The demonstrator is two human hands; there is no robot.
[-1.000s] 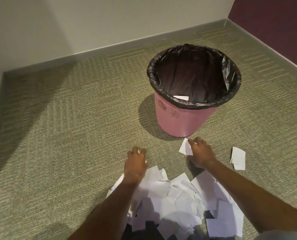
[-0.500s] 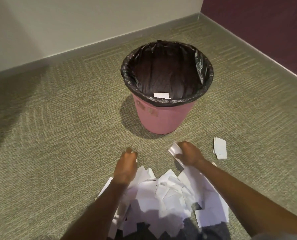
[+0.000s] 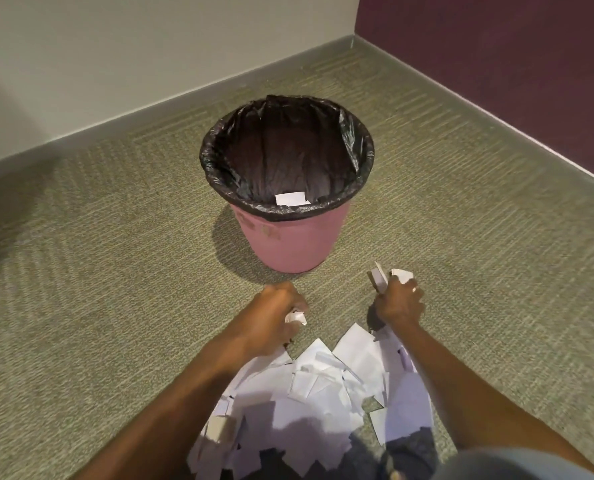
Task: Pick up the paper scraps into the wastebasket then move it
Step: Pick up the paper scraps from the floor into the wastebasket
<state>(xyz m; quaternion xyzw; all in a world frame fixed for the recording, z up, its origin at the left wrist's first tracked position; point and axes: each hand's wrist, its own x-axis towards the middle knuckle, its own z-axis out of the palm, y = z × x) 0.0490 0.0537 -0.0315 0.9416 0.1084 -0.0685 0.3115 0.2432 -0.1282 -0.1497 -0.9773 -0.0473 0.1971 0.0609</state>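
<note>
- The left hand (image 3: 281,313) clenches a crumpled scrap (image 3: 295,317). The right hand (image 3: 399,303) grips several loose scraps (image 3: 380,277).
- Both hands are near the wastebasket (image 3: 288,244), and the pile (image 3: 323,393) lies on the carpet (image 3: 115,271) below our arms.
- We judge that the loosely held scraps may slip out short of the rim.
- A knock could tip the wastebasket.

The round pink plastic wastebasket (image 3: 290,244) stands upright on the green carpet (image 3: 115,271) in the middle of the frame. A crinkly black bag (image 3: 288,150) lines it. One white scrap (image 3: 290,198) lies inside. A big pile of white paper scraps (image 3: 309,393) lies at the lower middle. The left hand (image 3: 274,317) and the right hand (image 3: 399,303) each grip a few.
</note>
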